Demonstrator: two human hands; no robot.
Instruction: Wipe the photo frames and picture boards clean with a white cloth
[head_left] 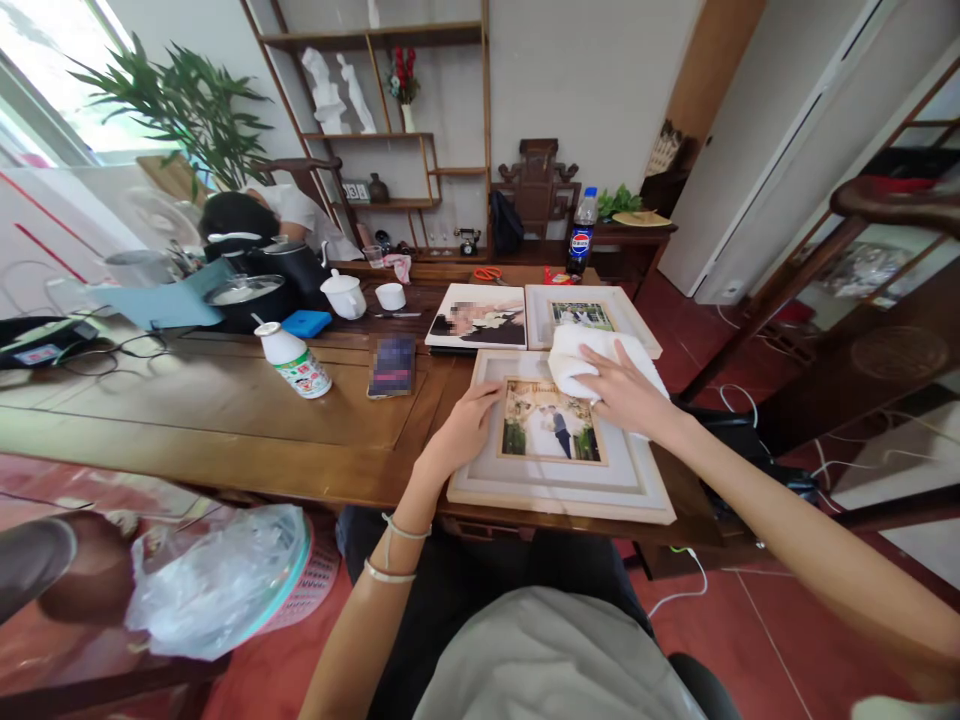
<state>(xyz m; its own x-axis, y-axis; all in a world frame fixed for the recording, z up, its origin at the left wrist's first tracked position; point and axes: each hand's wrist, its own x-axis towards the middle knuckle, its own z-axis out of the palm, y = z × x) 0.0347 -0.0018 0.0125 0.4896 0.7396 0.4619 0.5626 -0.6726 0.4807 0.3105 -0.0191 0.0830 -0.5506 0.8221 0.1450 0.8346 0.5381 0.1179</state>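
A pale wooden picture frame (pixel 562 500) lies flat at the table's front edge, with a wedding photo (pixel 551 420) of a couple inside a white mat. My left hand (pixel 469 430) grips its left side, fingertips on the border near the photo. In my right hand (pixel 619 385) is a folded white cloth (pixel 574 350), pressed down on the frame's upper right part. The cloth also overlaps a second white frame (pixel 634 315) with a photo behind it. Left of that lies a panel with a blurred picture (pixel 476 318).
A white bottle (pixel 292 362), a phone-like dark object (pixel 391 367), a white teapot (pixel 343 295) and a cup (pixel 390 296) stand to the left. Orange-handled scissors (pixel 487 274) and a cola bottle (pixel 581 235) are at the back. Another person (pixel 296 210) bends down at the far left.
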